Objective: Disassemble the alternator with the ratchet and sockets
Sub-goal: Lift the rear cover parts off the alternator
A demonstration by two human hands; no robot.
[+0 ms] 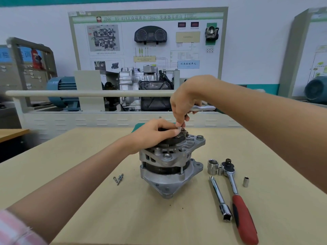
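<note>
Right grip (182, 110) pinching small part, left grip (152, 135) curled atop upright silver alternator (169, 167), black rear cover.

Tan table (99, 209) with parts and tools

Alternator (170, 167) stands mid-table; 3 screws (118, 179) left of it; right: 3 sockets (212, 167), extension bar (220, 198), red-handled ratchet (238, 200).

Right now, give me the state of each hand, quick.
Left hand: rests on top of the alternator, fingers curled over its black rear cover.
Right hand: fingertips pinch a small fastener at the alternator's top; a chrome tool handle is tucked in the palm.
</note>
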